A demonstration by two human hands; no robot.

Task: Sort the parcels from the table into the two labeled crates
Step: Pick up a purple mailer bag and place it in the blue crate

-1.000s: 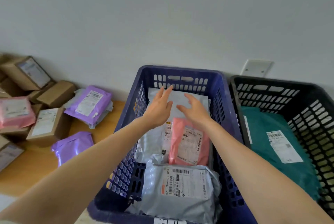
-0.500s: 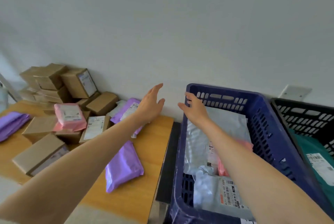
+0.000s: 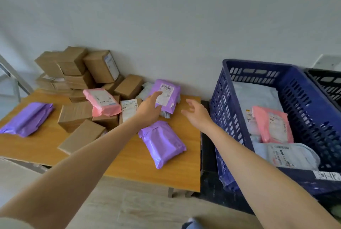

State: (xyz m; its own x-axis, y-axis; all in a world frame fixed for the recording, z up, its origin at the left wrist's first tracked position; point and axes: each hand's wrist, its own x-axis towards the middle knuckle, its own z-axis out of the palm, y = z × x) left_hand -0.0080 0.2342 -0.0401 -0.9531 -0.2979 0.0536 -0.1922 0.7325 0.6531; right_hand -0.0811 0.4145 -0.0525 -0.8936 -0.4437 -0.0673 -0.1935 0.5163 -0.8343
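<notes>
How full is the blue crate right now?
Partly filled: the blue crate holds a pink parcel and several grey mailers, all lying below its rim.

My left hand [image 3: 149,107] reaches with straight fingers onto the labelled purple plastic mailer [image 3: 167,97] at the back of the wooden worktop [image 3: 46,147]. My right hand [image 3: 196,114] hovers just beside it, fingers loosely spread and holding nothing. To its right stands the blue slotted plastic crate [image 3: 258,68], with grey and pink mailers inside.
</notes>
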